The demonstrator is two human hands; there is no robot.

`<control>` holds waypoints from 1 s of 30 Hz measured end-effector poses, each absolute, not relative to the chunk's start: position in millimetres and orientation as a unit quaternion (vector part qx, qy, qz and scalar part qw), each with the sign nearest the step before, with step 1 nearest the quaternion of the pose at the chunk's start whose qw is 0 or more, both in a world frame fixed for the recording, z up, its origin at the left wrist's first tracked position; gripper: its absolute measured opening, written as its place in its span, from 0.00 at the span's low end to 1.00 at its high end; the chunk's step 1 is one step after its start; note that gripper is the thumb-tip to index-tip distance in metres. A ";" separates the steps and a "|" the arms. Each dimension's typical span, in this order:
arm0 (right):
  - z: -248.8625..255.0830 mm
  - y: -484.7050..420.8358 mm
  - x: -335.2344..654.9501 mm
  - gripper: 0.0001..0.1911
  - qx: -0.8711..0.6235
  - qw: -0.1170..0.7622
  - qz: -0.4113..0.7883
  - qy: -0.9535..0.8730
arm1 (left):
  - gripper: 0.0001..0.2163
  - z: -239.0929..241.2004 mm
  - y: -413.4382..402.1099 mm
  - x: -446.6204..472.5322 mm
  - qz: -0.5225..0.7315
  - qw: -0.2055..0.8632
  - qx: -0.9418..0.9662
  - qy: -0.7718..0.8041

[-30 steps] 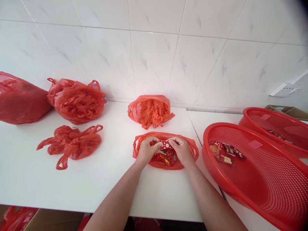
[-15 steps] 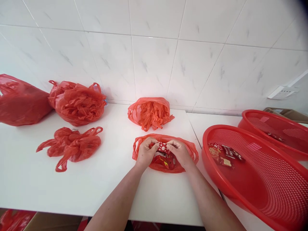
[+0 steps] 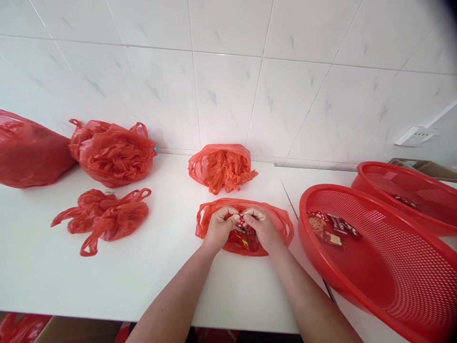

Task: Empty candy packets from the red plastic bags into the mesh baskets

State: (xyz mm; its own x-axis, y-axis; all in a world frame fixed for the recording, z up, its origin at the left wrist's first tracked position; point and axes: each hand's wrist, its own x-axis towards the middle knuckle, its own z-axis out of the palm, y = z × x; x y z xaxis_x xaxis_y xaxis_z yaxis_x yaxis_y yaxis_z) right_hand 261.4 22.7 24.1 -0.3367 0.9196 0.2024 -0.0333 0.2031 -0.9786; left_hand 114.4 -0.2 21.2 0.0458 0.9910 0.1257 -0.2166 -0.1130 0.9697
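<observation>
My left hand (image 3: 219,225) and my right hand (image 3: 262,226) meet over an open red plastic bag (image 3: 282,224) lying on the white table (image 3: 143,267). Both pinch a small red wrapped packet with white dots (image 3: 242,221) between their fingertips. More red and gold packets (image 3: 240,239) lie inside the bag beneath my hands. The fingers of both hands are curled tight around the packet.
A crumpled red bag (image 3: 221,167) lies behind the open one. Other red bags sit at the left: a small tied one (image 3: 107,216), a larger one (image 3: 112,152) and a full one (image 3: 28,155). Two red mesh baskets (image 3: 374,257) (image 3: 410,190) stand at the right, with packets (image 3: 330,228) in the nearer.
My hands have drawn closer together, so the dotted packet is folded or squeezed smaller between the fingertips. The view has shifted slightly.
</observation>
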 end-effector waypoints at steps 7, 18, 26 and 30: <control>31.1 18.0 261.4 0.09 -0.393 0.455 0.415 -0.683 | 0.08 21.2 0.9 119.5 0.575 0.507 0.452 0.456; 31.5 19.2 265.5 0.05 -0.417 0.441 0.357 -0.710 | 0.08 19.7 0.4 112.5 0.548 0.533 0.491 0.418; 29.9 22.7 267.3 0.08 -0.440 0.477 0.379 -0.660 | 0.08 20.1 2.2 110.8 0.548 0.536 0.479 0.429; 29.9 21.6 265.9 0.08 -0.437 0.472 0.396 -0.655 | 0.07 23.9 1.2 110.5 0.562 0.496 0.484 0.452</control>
State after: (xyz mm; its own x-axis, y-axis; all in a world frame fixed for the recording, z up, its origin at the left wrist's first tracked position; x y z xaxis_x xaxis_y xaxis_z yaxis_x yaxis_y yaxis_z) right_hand 265.9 21.6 29.9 -0.1722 0.9464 0.2734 0.1985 0.3052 -0.9314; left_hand 110.5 1.2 23.9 -0.0400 0.9947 0.0947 -0.1204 -0.0989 0.9878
